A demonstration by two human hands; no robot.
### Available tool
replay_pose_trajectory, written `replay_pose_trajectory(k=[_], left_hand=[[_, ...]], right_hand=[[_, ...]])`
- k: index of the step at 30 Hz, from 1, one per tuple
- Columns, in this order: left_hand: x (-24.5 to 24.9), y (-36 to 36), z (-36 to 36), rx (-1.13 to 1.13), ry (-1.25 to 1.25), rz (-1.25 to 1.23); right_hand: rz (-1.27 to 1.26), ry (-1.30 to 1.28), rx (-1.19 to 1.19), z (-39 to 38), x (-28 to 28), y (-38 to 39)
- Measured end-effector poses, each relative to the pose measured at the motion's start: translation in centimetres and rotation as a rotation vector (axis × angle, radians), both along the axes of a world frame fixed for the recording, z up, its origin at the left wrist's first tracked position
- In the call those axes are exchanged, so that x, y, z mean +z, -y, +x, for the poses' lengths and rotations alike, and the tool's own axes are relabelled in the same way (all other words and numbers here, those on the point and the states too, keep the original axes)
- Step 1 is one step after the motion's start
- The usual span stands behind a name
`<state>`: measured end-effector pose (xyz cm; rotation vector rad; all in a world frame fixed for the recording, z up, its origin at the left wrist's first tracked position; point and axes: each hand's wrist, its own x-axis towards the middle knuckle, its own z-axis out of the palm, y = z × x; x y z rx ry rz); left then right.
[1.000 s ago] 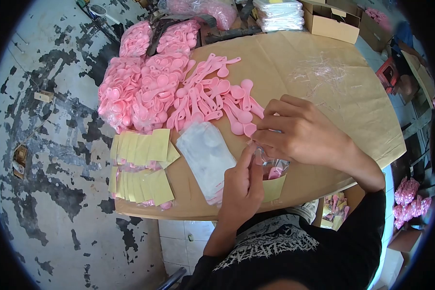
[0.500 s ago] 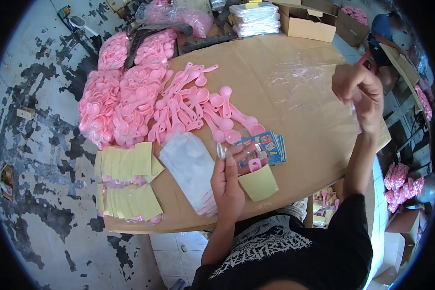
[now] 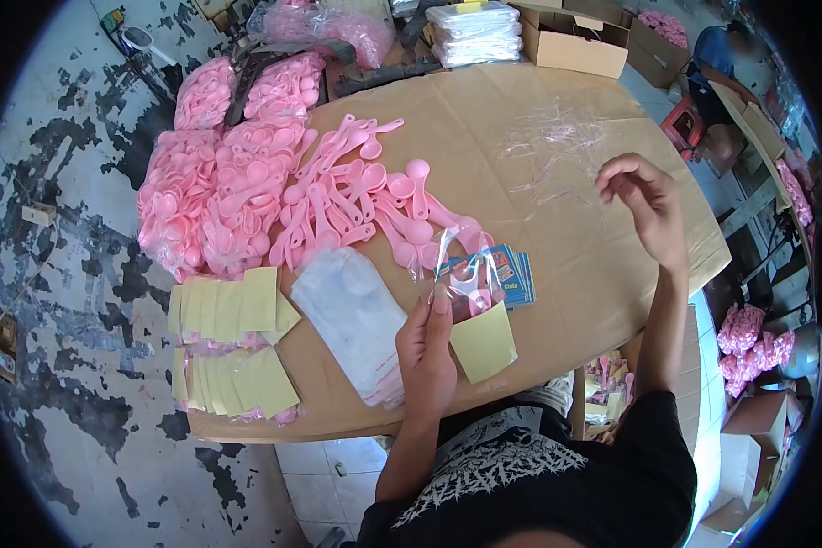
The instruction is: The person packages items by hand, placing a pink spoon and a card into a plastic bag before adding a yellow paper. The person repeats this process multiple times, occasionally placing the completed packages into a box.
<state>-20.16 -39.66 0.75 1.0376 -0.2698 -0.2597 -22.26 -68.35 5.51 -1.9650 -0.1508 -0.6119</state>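
My left hand [image 3: 426, 356] pinches a clear plastic bag [image 3: 449, 251] by its side, thumb on top. Inside the bag, or seen through it, is a pink measuring spoon [image 3: 477, 300], and a yellow paper card [image 3: 483, 343] sits at its lower end. Right behind the bag lies a stack of blue printed cards [image 3: 519, 277]. Over the right part of the table my right hand [image 3: 647, 203] is raised, fingers curled but apart, with nothing visible in it. Beside my left hand rests a stack of clear empty bags [image 3: 349, 315].
Loose pink spoons [image 3: 338, 205] lie mid-table, beside full bags of spoons [image 3: 187, 196]. Two rows of yellow-carded packs [image 3: 237, 384] lie at left. Thin plastic strips [image 3: 557, 137] are scattered at the back right. A cardboard box [image 3: 575, 46] stands behind; another person [image 3: 717, 68] sits beyond.
My right hand has moved left, its fingers have loosened, and the clear strip hanging from it is gone. The bag's open end now stands up above my left hand.
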Motion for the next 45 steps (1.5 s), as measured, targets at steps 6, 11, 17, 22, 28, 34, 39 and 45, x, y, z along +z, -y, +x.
replay_pose_trajectory(k=[6,11,17,22,28,34,39,45], left_hand=[[-0.7,-0.1,-0.1,-0.074,-0.055,0.030],[-1.4,-0.6,0.2,-0.139,-0.094,0.042],[-0.3,0.1,-0.2,-0.117,-0.110,-0.107],[-1.4,-0.7,0.3,-0.173,0.092,0.065],[-1.4,-0.4,0.2,-0.183,0.195,0.272],[-1.1,0.0,0.0,-0.193,0.274,0.339],[-2.1,-1.0,0.6,-0.266,0.299,0.368],[-0.5,-0.2,-1.5,-0.218,0.265,0.367]], right_hand=[[0.039,-0.203,0.413,-0.2,-1.5,-8.5],[0.120,-0.245,0.385,0.5,-2.7,-11.0],[0.039,-0.235,0.484,0.6,-2.9,-10.3],[0.185,-0.291,0.403,0.0,-2.7,-9.8],[0.087,-0.166,0.413,-0.8,-3.7,-7.5],[-0.081,0.012,0.459,-0.8,-4.4,-5.9],[-0.094,0.037,0.443,-1.1,-4.3,-5.9],[-0.072,0.018,0.280,-1.4,-3.9,-5.9]])
